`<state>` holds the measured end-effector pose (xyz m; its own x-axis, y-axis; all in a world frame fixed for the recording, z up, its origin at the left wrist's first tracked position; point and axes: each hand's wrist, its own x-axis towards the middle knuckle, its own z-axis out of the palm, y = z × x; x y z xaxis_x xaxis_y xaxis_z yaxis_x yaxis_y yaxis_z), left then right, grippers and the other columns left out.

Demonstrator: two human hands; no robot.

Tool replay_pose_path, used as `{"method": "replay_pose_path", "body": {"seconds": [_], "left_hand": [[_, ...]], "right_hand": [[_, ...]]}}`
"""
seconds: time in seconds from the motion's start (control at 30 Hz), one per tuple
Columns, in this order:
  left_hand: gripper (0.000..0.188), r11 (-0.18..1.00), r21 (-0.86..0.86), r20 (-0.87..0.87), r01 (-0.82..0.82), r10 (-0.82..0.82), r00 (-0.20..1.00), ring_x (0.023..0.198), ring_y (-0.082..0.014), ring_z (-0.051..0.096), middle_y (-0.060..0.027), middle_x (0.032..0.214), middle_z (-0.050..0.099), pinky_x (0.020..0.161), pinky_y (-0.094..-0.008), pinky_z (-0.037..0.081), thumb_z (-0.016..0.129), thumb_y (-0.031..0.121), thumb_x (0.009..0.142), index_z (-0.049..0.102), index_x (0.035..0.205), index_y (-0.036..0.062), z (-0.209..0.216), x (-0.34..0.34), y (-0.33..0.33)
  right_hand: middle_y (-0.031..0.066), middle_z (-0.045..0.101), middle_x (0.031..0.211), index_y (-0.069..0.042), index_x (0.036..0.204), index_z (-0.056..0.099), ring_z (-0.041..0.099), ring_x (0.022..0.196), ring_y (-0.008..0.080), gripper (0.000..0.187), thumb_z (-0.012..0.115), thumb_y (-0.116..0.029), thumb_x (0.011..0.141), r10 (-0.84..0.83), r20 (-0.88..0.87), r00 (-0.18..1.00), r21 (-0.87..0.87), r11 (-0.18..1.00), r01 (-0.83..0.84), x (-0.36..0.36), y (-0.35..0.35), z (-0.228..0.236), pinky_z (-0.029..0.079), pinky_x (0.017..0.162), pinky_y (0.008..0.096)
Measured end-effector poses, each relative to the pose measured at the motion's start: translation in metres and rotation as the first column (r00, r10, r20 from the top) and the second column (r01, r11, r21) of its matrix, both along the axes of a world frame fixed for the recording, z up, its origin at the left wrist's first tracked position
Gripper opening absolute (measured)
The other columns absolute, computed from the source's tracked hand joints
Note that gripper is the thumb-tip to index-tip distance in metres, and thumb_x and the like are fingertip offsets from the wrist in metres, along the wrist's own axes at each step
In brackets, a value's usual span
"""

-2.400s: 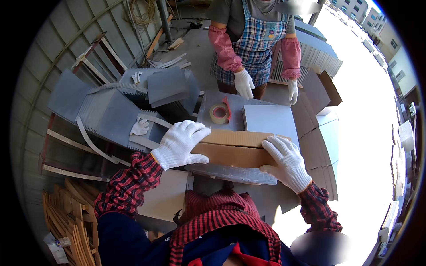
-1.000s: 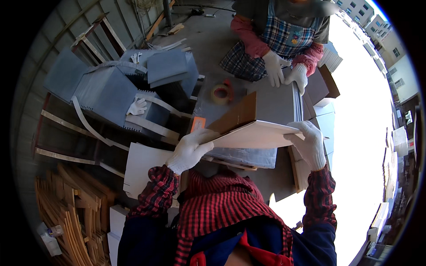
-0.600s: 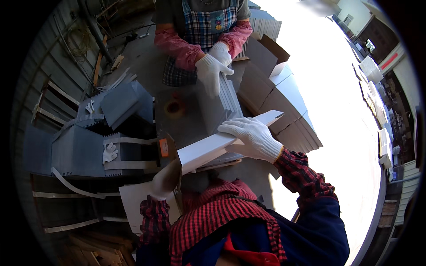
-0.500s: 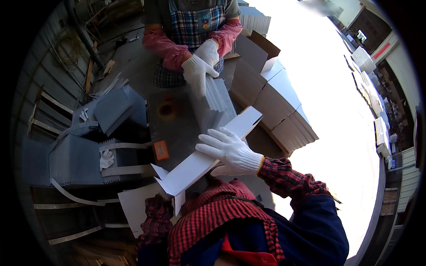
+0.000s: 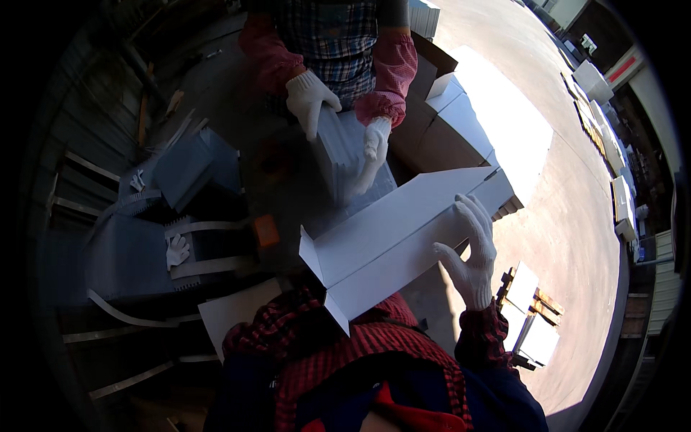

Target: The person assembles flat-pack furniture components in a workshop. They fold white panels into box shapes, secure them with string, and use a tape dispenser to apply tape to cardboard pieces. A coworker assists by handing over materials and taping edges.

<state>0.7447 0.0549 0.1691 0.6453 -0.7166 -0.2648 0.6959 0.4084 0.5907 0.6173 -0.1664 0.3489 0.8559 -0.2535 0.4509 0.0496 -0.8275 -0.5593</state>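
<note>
A long white cardboard carton [image 5: 396,230] spans the space in front of me, with end flaps sticking out at its left end. My right hand [image 5: 471,252], in a white knit glove, is against the carton's right part. Its fingers are extended and the thumb stands apart from them. My left sleeve [image 5: 281,317], red and black check, runs in behind the carton's lower left end. The carton hides my left hand. Just beyond, a stack of grey sheet pieces [image 5: 338,158] stands on the dark table, between a co-worker's gloved hands [image 5: 309,97].
Folded cartons [image 5: 461,122] are stacked at the far right. An orange box [image 5: 266,230] lies left of the carton. Grey panels [image 5: 129,252] and a loose white glove [image 5: 177,250] lie farther left. Boards on a pallet [image 5: 529,313] rest on the floor at right.
The carton has swung rightward and shows two broad faces. My right hand has moved right, from across the carton to its right part. The co-worker's hands have parted around the stack.
</note>
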Motion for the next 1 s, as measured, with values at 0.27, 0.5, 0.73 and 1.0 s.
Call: {"method": "replay_pose_path", "body": {"seconds": [0.27, 0.5, 0.73, 1.0], "left_hand": [[0.054, 0.976, -0.154, -0.122, 0.155, -0.174, 0.977, 0.125, -0.0251, 0.053, -0.0148, 0.141, 0.052, 0.105, -0.0378, 0.043, 0.052, 0.031, 0.102, 0.04, 0.145, -0.0001, 0.019, -0.044, -0.137], [0.052, 0.956, -0.167, -0.168, 0.24, -0.267, 0.949, 0.121, -0.0243, 0.055, -0.0137, 0.138, 0.054, 0.102, -0.0376, 0.045, 0.05, 0.033, 0.103, 0.043, 0.143, 0.0009, 0.021, -0.085, -0.18], [0.05, 0.952, -0.171, -0.192, 0.254, -0.285, 0.939, 0.118, -0.0235, 0.057, -0.0126, 0.135, 0.056, 0.1, -0.0374, 0.047, 0.049, 0.035, 0.104, 0.045, 0.141, 0.0019, 0.02, -0.095, -0.215], [0.048, 0.976, -0.179, -0.188, 0.124, -0.158, 0.969, 0.114, -0.0225, 0.06, -0.0113, 0.132, 0.059, 0.097, -0.0371, 0.049, 0.047, 0.037, 0.104, 0.048, 0.139, 0.0031, 0.024, -0.056, -0.22]], "right_hand": [[0.0161, 0.035, 0.155, -0.001, 0.155, 0.024, 0.036, 0.142, 0.0286, 0.07, 0.053, -0.037, 0.103, -0.605, 0.07, 0.793, 0.845, 0.458, 0.275, -0.114, 0.009, -0.002, 0.03, 0.118, 0.0484], [0.0128, 0.046, 0.139, -0.002, 0.143, 0.038, 0.047, 0.126, 0.0259, 0.056, 0.051, -0.04, 0.104, -0.458, -0.123, 0.88, 0.933, 0.25, 0.26, -0.133, 0.037, -0.01, 0.043, 0.105, 0.043], [0.0108, 0.058, 0.128, -0.002, 0.137, 0.047, 0.059, 0.114, 0.0234, 0.042, 0.053, -0.027, 0.104, -0.261, -0.02, 0.965, 1.0, 0.017, 0.025, -0.109, -0.013, -0.084, 0.052, 0.093, 0.0358], [0.009, 0.056, 0.127, -0.005, 0.131, 0.051, 0.052, 0.12, 0.0253, 0.057, 0.071, -0.041, 0.092, -0.433, -0.018, 0.901, 0.983, -0.173, -0.064, -0.071, -0.026, -0.084, 0.044, 0.103, 0.0446]]}}
